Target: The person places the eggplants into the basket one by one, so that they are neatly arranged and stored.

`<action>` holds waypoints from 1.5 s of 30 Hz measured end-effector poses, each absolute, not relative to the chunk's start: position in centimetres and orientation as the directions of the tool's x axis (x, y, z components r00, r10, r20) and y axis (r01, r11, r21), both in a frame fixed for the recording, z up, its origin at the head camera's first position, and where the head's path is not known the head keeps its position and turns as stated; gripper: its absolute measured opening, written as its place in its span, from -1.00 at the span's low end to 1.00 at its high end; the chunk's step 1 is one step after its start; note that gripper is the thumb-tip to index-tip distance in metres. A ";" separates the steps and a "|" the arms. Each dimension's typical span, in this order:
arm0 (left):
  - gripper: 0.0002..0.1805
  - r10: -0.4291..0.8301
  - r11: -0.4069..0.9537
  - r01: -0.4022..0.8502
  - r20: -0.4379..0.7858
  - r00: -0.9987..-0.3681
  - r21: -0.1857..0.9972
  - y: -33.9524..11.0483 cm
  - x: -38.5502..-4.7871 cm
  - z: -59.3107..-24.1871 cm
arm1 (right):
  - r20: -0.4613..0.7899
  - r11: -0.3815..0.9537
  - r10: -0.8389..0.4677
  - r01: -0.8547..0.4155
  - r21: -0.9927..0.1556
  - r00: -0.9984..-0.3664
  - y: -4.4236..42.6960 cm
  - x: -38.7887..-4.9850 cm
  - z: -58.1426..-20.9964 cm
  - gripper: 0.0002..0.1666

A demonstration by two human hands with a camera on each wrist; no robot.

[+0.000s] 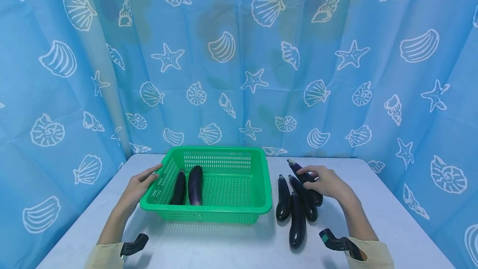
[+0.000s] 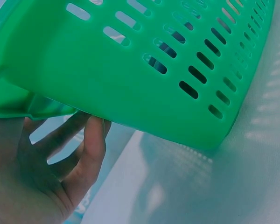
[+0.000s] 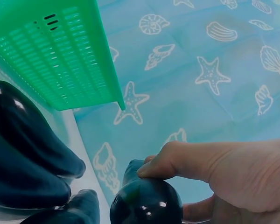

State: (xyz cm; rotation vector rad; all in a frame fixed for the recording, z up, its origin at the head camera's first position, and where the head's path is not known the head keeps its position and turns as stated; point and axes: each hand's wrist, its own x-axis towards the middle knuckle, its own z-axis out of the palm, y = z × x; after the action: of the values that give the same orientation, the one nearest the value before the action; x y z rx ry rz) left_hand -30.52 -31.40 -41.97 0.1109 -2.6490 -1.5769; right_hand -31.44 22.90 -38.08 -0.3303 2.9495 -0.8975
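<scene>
My left hand (image 1: 140,184) touches the left rim of a green plastic basket (image 1: 209,209), its fingertips against the outer side wall (image 2: 107,84). Two dark purple eggplants lie in the basket's left part, a slimmer one (image 1: 179,188) and a thicker one (image 1: 195,186). At the right, my right hand (image 1: 326,181) grips an eggplant (image 3: 147,203) between thumb and fingers, its rounded end facing the right wrist camera. Just left of that hand, three more eggplants lie close together: one at the left (image 1: 283,198), one in front (image 1: 297,225), one beside the held one (image 1: 307,202).
The basket stands on a white tabletop (image 1: 209,248) left of the loose eggplants. Behind the table hangs a blue curtain (image 1: 239,65) with white shells and starfish. A black wrist mount (image 1: 337,242) sits at the right sleeve, another (image 1: 135,245) at the left.
</scene>
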 end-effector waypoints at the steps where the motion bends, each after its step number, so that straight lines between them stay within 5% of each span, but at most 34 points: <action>1: -0.38 -0.091 0.475 -0.032 0.012 -0.996 0.879 -31.4 -30.5 -42.0 | 0.022 0.808 -0.216 -0.192 -0.556 -0.976 22.8 -31.4 -38.1 -0.51; 45: -0.40 -0.100 0.470 -0.037 0.012 -0.995 0.882 -31.3 -30.5 -41.9 | 0.113 0.769 -0.217 -0.241 -0.592 -0.970 20.2 -30.5 -36.9 -0.52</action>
State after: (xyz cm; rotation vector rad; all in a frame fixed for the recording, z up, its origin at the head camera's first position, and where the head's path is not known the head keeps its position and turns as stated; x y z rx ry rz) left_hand -30.47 -31.30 -41.88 0.1225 -2.6405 -1.5813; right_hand -30.46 20.19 -36.91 -0.3873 2.9905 -1.0093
